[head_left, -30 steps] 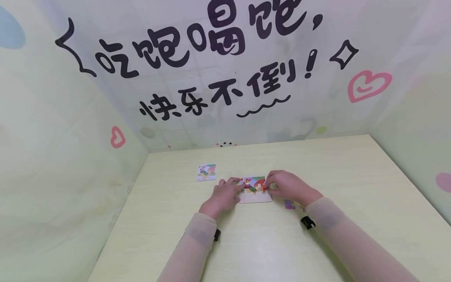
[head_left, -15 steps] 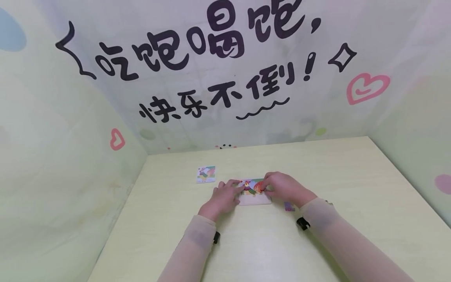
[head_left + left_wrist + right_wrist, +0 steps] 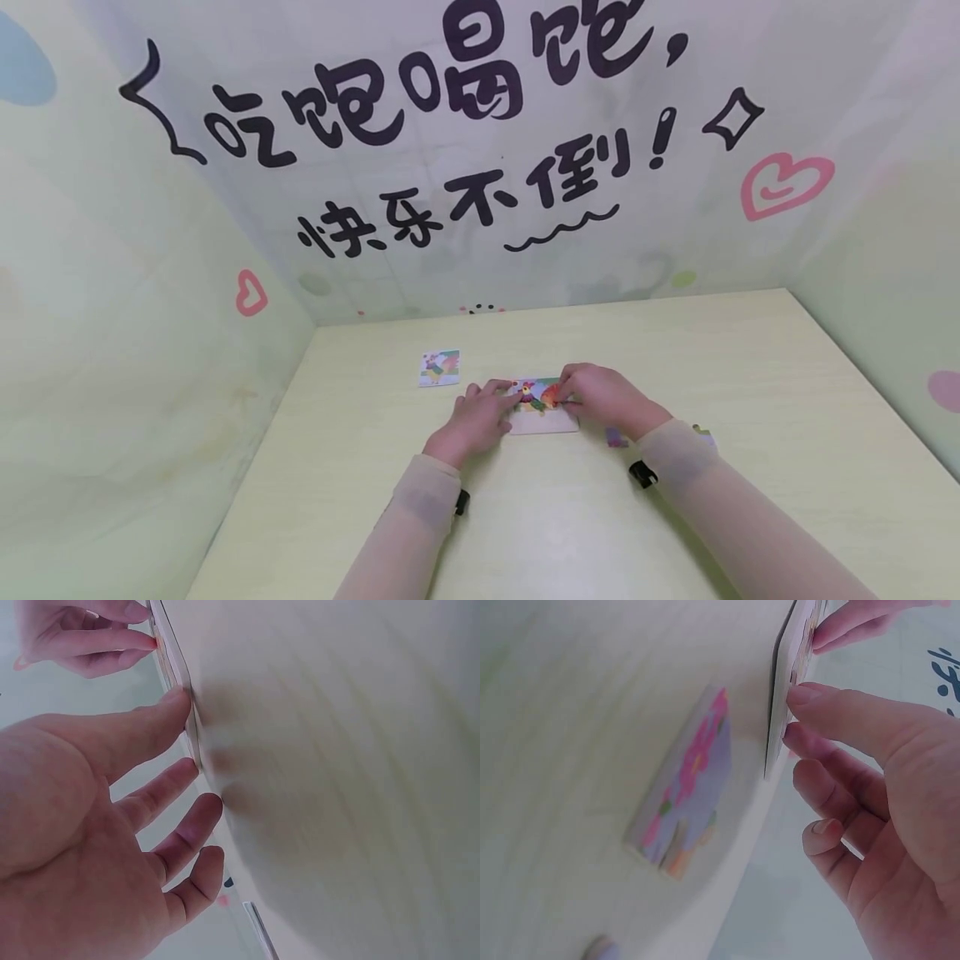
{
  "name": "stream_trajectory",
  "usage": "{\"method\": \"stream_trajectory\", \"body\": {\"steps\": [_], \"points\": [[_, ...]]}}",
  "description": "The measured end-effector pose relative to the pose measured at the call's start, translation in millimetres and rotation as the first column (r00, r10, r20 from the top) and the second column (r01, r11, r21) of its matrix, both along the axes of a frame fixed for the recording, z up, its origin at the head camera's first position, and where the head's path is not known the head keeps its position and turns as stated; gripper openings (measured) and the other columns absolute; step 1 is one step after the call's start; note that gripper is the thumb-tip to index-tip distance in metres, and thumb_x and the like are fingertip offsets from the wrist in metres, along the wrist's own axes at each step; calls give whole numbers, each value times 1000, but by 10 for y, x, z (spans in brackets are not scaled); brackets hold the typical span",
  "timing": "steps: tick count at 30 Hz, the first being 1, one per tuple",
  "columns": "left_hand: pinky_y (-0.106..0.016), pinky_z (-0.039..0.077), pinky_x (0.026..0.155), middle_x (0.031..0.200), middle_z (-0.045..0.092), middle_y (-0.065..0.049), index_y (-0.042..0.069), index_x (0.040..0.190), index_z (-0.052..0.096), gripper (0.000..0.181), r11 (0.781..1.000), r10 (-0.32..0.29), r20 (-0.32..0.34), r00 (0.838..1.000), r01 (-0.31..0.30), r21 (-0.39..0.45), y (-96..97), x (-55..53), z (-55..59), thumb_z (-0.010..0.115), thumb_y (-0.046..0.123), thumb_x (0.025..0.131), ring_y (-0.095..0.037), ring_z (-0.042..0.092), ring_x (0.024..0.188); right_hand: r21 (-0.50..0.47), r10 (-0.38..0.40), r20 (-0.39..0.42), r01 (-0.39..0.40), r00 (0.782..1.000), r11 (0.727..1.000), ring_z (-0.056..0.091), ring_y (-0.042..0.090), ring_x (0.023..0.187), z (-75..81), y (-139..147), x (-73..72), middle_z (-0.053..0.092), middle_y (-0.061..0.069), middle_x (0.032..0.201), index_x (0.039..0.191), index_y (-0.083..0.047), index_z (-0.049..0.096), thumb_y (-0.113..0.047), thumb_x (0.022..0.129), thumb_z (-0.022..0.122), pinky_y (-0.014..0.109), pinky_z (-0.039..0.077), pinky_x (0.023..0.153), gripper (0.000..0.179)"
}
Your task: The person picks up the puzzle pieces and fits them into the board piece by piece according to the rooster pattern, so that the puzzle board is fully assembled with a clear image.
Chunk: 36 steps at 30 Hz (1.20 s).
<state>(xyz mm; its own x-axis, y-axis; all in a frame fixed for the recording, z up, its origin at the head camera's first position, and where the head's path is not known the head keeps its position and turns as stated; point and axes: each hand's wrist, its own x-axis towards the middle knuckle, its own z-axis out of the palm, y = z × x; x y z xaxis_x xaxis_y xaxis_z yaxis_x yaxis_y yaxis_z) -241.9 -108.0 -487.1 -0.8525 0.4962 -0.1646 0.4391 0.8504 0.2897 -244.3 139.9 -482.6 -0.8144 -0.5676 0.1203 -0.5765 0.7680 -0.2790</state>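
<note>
Both forearms reach forward over the bench (image 3: 750, 358), the left hand (image 3: 480, 414) released with straight fingers steadying the left edge of the puzzle board (image 3: 543, 419) lying mid-bench, the right hand (image 3: 603, 398) fingertips pressing its right side.

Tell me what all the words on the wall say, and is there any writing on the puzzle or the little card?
"吃饱喝饱," stands in big black brush letters on the back wall.
"快乐不倒!" stands below it on the same wall.
The puzzle board under the left hand and right hand shows pictures only, no words I can read.
The small card is too small to read.
</note>
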Motion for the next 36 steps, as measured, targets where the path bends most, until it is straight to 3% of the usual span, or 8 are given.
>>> {"method": "stream_trajectory", "body": {"steps": [6, 16, 19, 22, 26, 32, 36], "points": [[-45, 40, 98, 166, 37, 2, 27, 154, 50, 59, 1000, -2, 1, 1000, 2, -5, -2, 0, 2, 69, 22, 99, -29, 43, 129, 17, 10, -2, -10, 1000, 1000, 58, 7, 76, -3, -1, -11, 63, -5, 88, 94, -18, 84, -11, 85, 84, 30, 56, 75, 11], [-47, 40, 100, 166, 38, 2, 28, 154, 50, 58, 1000, -7, -7, 1000, 6, -16, 25, -10, 25, 69, 23, 99, -29, 43, 125, 4, 0, 22, 0, 1000, 1000, 47, 7, 70, 28, -4, 15, 58, -4, 84, 99, -17, 84, -13, 87, 83, 25, 47, 67, 13], [-50, 40, 101, 165, 38, 2, 27, 153, 51, 57, 1000, -4, -5, 1000, 4, -17, 17, -3, 29, 69, 22, 99, -29, 43, 125, 0, -2, 43, 2, 999, 1000, 56, 11, 76, 49, -12, 80, 65, -2, 90, 102, -15, 83, -12, 88, 82, 29, 53, 72, 15], [-51, 40, 102, 165, 38, 2, 27, 154, 51, 58, 1000, -1, 2, 1000, 1, -13, 4, 11, 39, 69, 21, 99, -30, 43, 125, 0, -31, 92, 31, 995, 1000, 68, 21, 97, 71, -13, 159, 73, 3, 107, 107, -11, 82, -13, 90, 79, 40, 58, 88, 17], [-48, 39, 100, 165, 38, 1, 27, 154, 51, 58, 1000, -4, -6, 1000, 4, -8, -12, 14, 41, 69, 22, 99, -30, 43, 126, 12, -49, 124, 48, 991, 999, 66, 33, 119, 80, 6, 228, 73, 11, 125, 114, -9, 79, -15, 93, 76, 50, 53, 101, 23], [-42, 37, 94, 165, 39, 3, 28, 153, 52, 59, 1000, -2, -9, 1000, 1, -10, -20, 0, 23, 71, 23, 97, -28, 42, 124, -5, -55, 100, 56, 993, 998, 64, 34, 122, 54, 73, 292, 70, 12, 131, 119, -8, 78, -15, 94, 74, 51, 52, 103, 26], [-44, 37, 98, 165, 38, 3, 28, 153, 51, 59, 1000, 3, 0, 1000, -3, -10, -18, 10, 31, 70, 23, 98, -28, 42, 126, -34, -78, 104, 82, 992, 996, 64, 35, 122, 63, 112, 345, 70, 12, 129, 120, -9, 77, -16, 94, 74, 52, 52, 103, 26]]}}
